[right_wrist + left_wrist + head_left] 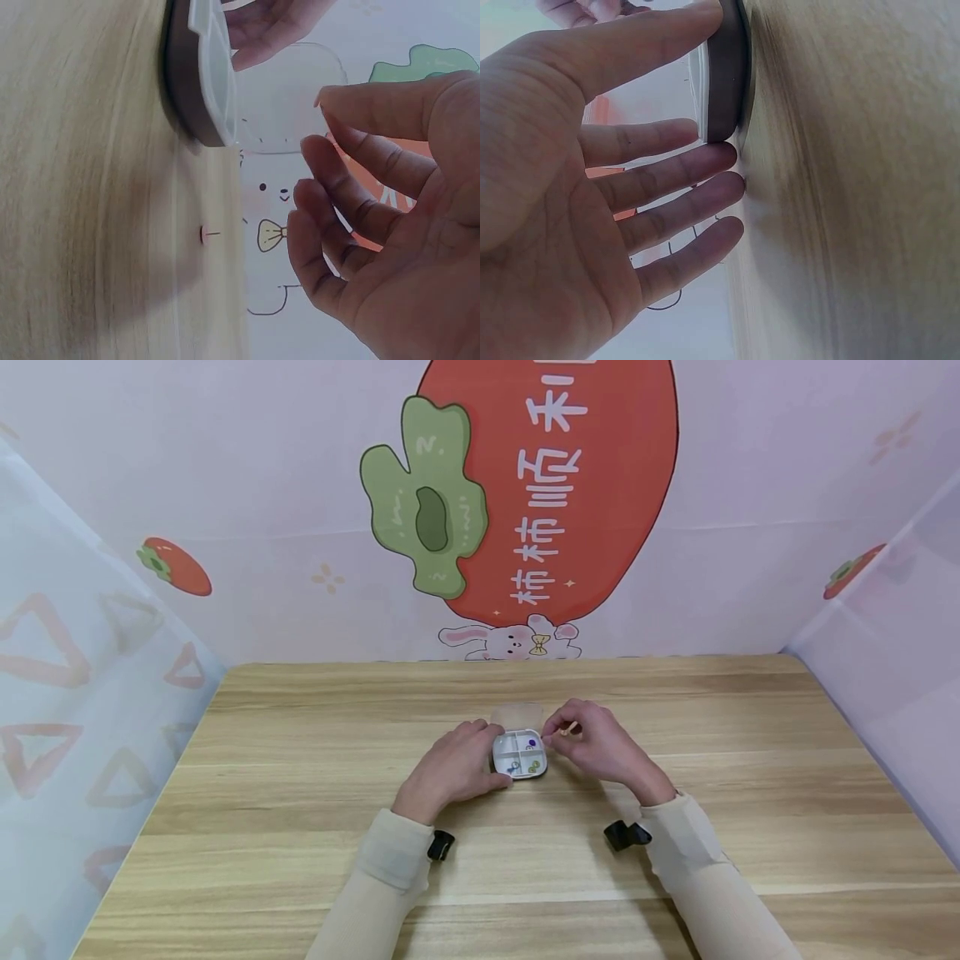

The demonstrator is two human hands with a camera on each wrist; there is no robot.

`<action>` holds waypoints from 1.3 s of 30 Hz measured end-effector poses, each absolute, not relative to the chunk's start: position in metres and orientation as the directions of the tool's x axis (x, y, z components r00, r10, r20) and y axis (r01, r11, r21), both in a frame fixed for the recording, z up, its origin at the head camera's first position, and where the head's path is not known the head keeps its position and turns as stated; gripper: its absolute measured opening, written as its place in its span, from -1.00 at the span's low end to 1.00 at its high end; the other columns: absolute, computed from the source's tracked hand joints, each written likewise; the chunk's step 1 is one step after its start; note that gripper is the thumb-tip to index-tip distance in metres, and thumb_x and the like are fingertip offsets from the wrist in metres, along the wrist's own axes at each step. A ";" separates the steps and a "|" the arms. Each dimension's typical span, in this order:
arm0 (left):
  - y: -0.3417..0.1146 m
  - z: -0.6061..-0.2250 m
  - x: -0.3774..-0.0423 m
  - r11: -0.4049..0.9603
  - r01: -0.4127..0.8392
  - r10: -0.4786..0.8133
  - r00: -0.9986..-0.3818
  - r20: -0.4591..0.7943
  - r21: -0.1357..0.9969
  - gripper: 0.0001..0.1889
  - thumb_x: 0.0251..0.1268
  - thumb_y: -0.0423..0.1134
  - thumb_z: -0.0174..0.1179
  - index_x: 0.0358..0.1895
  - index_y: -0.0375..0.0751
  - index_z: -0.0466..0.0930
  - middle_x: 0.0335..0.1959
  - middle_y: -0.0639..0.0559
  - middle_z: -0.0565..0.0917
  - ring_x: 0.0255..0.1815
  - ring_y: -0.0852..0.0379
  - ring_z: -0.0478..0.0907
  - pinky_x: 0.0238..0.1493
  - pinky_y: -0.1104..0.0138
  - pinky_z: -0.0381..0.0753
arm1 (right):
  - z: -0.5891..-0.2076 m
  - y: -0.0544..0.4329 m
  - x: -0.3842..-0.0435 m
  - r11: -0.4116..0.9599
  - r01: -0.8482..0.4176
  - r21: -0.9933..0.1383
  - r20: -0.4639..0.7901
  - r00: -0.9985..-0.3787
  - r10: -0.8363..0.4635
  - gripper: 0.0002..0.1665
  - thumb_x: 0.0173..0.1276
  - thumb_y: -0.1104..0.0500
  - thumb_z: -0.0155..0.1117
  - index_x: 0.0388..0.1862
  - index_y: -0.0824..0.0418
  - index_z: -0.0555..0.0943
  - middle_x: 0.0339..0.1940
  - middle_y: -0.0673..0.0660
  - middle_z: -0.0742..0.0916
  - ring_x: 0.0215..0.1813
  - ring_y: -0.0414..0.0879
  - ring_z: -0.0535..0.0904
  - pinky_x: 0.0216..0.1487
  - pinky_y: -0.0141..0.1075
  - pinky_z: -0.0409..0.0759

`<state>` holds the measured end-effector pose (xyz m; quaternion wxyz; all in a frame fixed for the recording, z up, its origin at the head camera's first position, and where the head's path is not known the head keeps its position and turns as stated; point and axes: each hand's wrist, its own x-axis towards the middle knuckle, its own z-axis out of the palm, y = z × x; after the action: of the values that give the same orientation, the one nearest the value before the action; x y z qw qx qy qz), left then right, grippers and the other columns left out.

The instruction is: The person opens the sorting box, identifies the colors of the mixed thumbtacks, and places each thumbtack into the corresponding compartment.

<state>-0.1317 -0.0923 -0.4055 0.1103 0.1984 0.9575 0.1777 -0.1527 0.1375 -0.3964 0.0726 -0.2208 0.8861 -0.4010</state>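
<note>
A small white-trayed pill box [521,753] with four compartments lies on the table, its clear lid [517,716] folded back. Small purple, blue and green pieces sit in three compartments. My left hand [467,764] holds the box from the left, thumb at the front edge and index finger at the back. In the left wrist view its other fingers extend past the box's dark side [727,75]. My right hand [592,743] is beside the box's right edge, fingers bent, thumb and index tips close together; whether they pinch anything is hidden. Below them stands a tiny pink stud [202,235], pin upward.
A wood-grain table [300,860] spreads around the box. Behind it rises a printed cloth backdrop [277,602] with a large red fruit and a rabbit, and side cloths flank the table. Each wrist carries a small black camera mount [441,846].
</note>
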 end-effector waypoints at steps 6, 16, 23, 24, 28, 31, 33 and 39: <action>-0.093 -0.406 -0.131 0.860 0.340 0.417 -0.899 -0.138 0.381 -0.29 0.16 0.03 0.50 0.31 -0.27 0.52 0.22 -0.15 0.57 0.09 -0.03 0.51 0.25 0.09 0.49 | -0.395 0.137 -0.152 0.527 -0.339 -0.779 0.064 -0.880 -0.471 -0.91 0.38 0.36 0.35 -0.23 0.22 0.74 -0.20 0.02 0.71 -0.11 -0.02 0.57 -0.03 -0.09 0.58; -0.093 -0.406 -0.131 0.858 0.340 0.417 -0.899 -0.135 0.385 -0.29 0.16 0.04 0.50 0.30 -0.27 0.52 0.19 -0.15 0.58 0.05 -0.02 0.51 0.23 0.09 0.51 | -0.397 0.137 -0.152 0.468 -0.304 -0.830 0.034 -0.865 -0.501 -0.93 0.40 0.35 0.33 -0.21 0.23 0.72 -0.21 0.05 0.70 -0.10 0.00 0.58 0.00 -0.03 0.58; -0.094 -0.406 -0.131 0.855 0.348 0.424 -0.897 -0.129 0.385 -0.29 0.15 0.03 0.51 0.29 -0.28 0.53 0.16 -0.13 0.59 0.04 -0.02 0.51 0.21 0.10 0.51 | -0.395 0.136 -0.152 0.397 -0.251 -0.883 0.008 -0.854 -0.521 -0.93 0.43 0.28 0.33 -0.17 0.27 0.71 -0.17 0.08 0.71 -0.08 0.03 0.59 0.01 -0.04 0.59; -0.094 -0.406 -0.131 0.854 0.349 0.424 -0.897 -0.128 0.385 -0.29 0.15 0.03 0.51 0.29 -0.28 0.53 0.17 -0.13 0.59 0.04 -0.02 0.51 0.21 0.10 0.51 | -0.394 0.136 -0.152 0.387 -0.244 -0.889 0.005 -0.851 -0.525 -0.92 0.43 0.28 0.34 -0.16 0.28 0.70 -0.17 0.08 0.71 -0.08 0.04 0.59 0.00 -0.06 0.59; -0.093 -0.406 -0.131 0.854 0.348 0.423 -0.897 -0.126 0.385 -0.29 0.14 0.03 0.51 0.29 -0.28 0.53 0.17 -0.13 0.59 0.04 -0.01 0.51 0.21 0.11 0.51 | -0.393 0.136 -0.151 0.363 -0.217 -0.906 -0.011 -0.846 -0.532 -0.90 0.44 0.28 0.33 -0.14 0.29 0.70 -0.15 0.09 0.71 -0.07 0.06 0.59 -0.05 -0.16 0.58; -0.093 -0.406 -0.131 0.854 0.349 0.423 -0.898 -0.125 0.387 -0.29 0.14 0.03 0.51 0.29 -0.28 0.53 0.16 -0.13 0.59 0.03 -0.01 0.51 0.20 0.11 0.51 | -0.392 0.137 -0.151 0.343 -0.195 -0.919 -0.023 -0.842 -0.540 -0.89 0.44 0.29 0.32 -0.12 0.31 0.69 -0.12 0.11 0.71 -0.04 0.08 0.58 -0.05 -0.20 0.59; -0.093 -0.407 -0.131 0.852 0.350 0.424 -0.897 -0.122 0.388 -0.29 0.14 0.03 0.51 0.29 -0.28 0.53 0.15 -0.12 0.59 0.01 0.00 0.51 0.19 0.11 0.52 | -0.390 0.137 -0.150 0.325 -0.184 -0.928 -0.027 -0.835 -0.549 -0.88 0.45 0.29 0.31 -0.12 0.33 0.68 -0.11 0.15 0.71 -0.03 0.09 0.58 -0.05 -0.21 0.59; -0.093 -0.407 -0.131 0.849 0.357 0.429 -0.896 -0.114 0.388 -0.30 0.14 0.03 0.52 0.28 -0.28 0.54 0.12 -0.11 0.60 -0.03 0.01 0.50 0.16 0.12 0.53 | -0.388 0.137 -0.149 0.275 -0.173 -0.946 -0.016 -0.820 -0.572 -0.89 0.46 0.29 0.30 -0.14 0.33 0.67 -0.10 0.19 0.70 -0.01 0.11 0.57 -0.07 -0.24 0.59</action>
<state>-0.1312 -0.0932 -0.4072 0.0989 0.2055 0.9565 0.1818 -0.1486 0.1368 -0.3878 0.1805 -0.2394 0.7776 -0.5526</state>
